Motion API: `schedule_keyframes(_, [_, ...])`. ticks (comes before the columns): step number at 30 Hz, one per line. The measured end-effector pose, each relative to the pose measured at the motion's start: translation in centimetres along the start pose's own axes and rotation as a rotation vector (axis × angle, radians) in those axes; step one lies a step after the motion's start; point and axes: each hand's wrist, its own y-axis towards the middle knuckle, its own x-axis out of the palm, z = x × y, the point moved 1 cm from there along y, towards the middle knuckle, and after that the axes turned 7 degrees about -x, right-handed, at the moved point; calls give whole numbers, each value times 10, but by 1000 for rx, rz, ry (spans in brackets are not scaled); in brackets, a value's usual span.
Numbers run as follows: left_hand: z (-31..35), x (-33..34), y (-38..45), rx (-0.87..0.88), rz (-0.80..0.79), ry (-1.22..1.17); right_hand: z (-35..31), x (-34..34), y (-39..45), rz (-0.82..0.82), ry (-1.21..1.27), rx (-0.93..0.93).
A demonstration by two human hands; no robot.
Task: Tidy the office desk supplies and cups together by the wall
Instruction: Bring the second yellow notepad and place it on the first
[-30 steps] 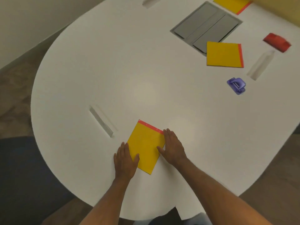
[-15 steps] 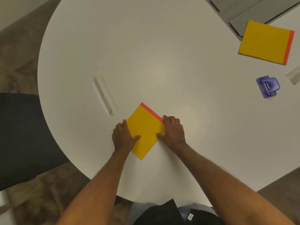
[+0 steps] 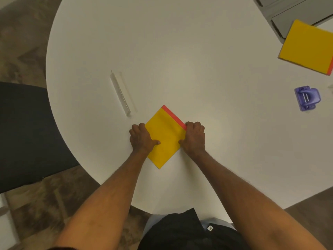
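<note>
A yellow notepad (image 3: 166, 134) with a red top strip lies turned like a diamond on the white round table (image 3: 180, 60), near its front edge. My left hand (image 3: 141, 138) grips the pad's left edge, fingers curled, thumb on top of the yellow cover. My right hand (image 3: 194, 138) grips the pad's right edge by the red strip, thumb on the cover. A second yellow notepad (image 3: 308, 47) lies at the far right. A purple hole punch (image 3: 307, 98) sits on the right side of the table.
A clear acrylic bar (image 3: 120, 93) lies left of the held pad. A grey hatch panel (image 3: 284, 17) is set into the table at the top right. A dark chair (image 3: 23, 134) stands at the table's left. Floor shows beyond the table's rim.
Both hands went from lying flat beside the pad to curling around its edges. The pad has turned further into a diamond, and the camera has tilted down and closer.
</note>
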Motion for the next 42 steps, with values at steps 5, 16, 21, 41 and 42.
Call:
schedule_keyframes(5, [-4, -2, -4, 27, 2, -82, -2, -6, -4, 12, 54, 60])
schedule_keyframes(16, [-19, -16, -36, 213, -265, -464, 46, -43, -95, -8, 883, 217])
schedule_keyframes(21, [-11, -14, -68, 208, -433, -758, 73, -58, -159, 35, 1091, 324])
schedule_keyframes(41, [179, 98, -270, 76, -533, -1275, 275, -150, -258, 275, 1578, 392])
schedule_keyframes(42, [195, 105, -280, 79, -523, -1281, 290, -156, -261, 279, 1578, 389])
